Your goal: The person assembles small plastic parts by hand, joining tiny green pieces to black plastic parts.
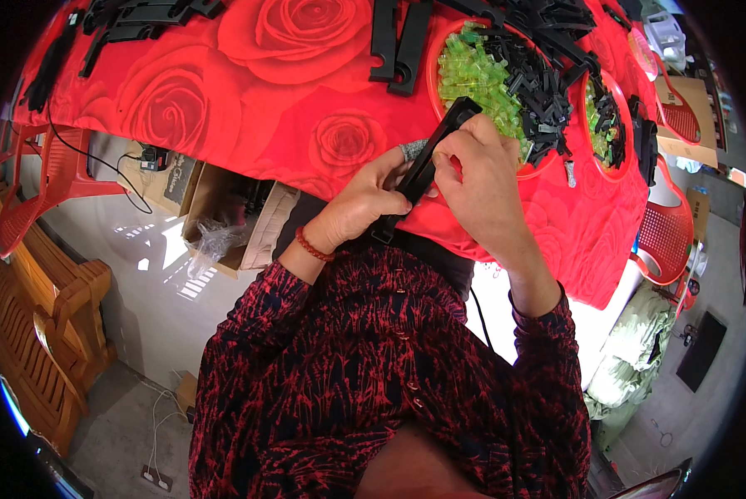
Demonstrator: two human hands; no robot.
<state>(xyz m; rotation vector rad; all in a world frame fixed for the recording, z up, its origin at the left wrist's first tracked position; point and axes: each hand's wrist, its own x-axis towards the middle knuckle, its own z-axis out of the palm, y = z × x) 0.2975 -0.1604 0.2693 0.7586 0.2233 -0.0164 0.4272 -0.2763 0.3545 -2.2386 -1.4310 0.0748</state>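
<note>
My left hand (358, 204) is closed around the lower part of a long, narrow black plastic channel piece (427, 158). The piece slants up and to the right over the table's near edge. My right hand (485, 175) is at its upper half, thumb and forefinger pinched against its side; whatever sits between those fingertips is hidden. Just beyond my right hand is a red-rimmed basin (433, 73) of small translucent green pieces (477, 79) and small black pieces (537, 96).
A red rose-print cloth (339, 100) covers the table. More black plastic pieces lie at the far left (136, 32) and far middle (402, 46). A second red basin (628, 112) stands at the right. Red chairs (668, 224) and an open cardboard box (215, 224) are around the table.
</note>
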